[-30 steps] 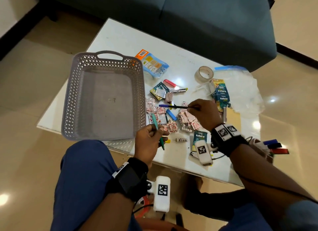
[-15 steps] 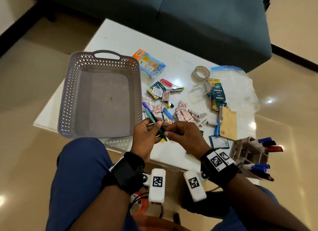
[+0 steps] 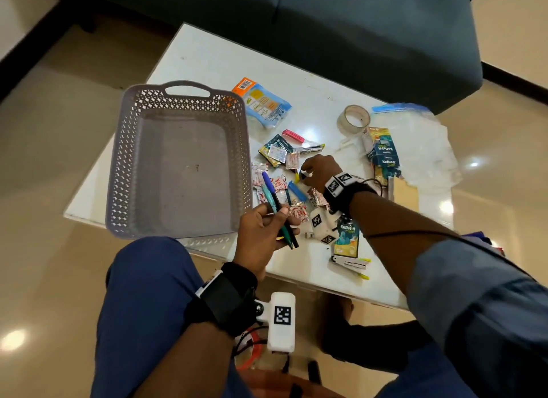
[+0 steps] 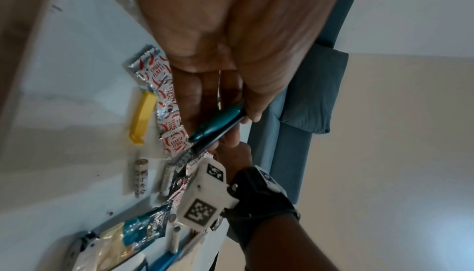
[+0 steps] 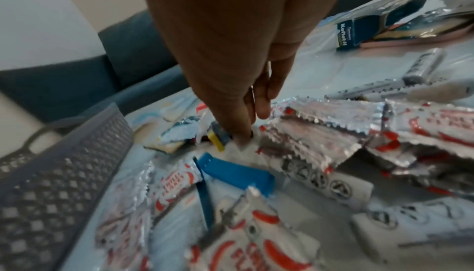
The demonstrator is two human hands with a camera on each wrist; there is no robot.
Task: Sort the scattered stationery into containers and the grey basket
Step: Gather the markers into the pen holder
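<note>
Reaching back from the left hand (image 3: 261,234), whose grip holds two pens (image 3: 277,211), the right hand (image 3: 318,169) pinches at a small yellow-tipped item (image 5: 218,140) among sachets (image 3: 298,212) on the worktop (image 3: 207,59), the grey basket (image 3: 124,166) still empty.

glossy table (image 3: 207,59), crinkled foil sachets (image 5: 320,133)

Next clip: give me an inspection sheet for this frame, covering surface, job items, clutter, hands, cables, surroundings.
Surface: white table, glossy.
Job's things: grey basket, nothing seen inside; teal pen and blue-capped pen.
Clutter: chilli flakes sachets, tape roll, zip bag, blue clip.
Hands: left hand grips both pens; right hand reaches into the pile, grip unclear.
Cables: thin black cable over right forearm.
Surroundings: dark teal sofa, tiled floor.
</note>
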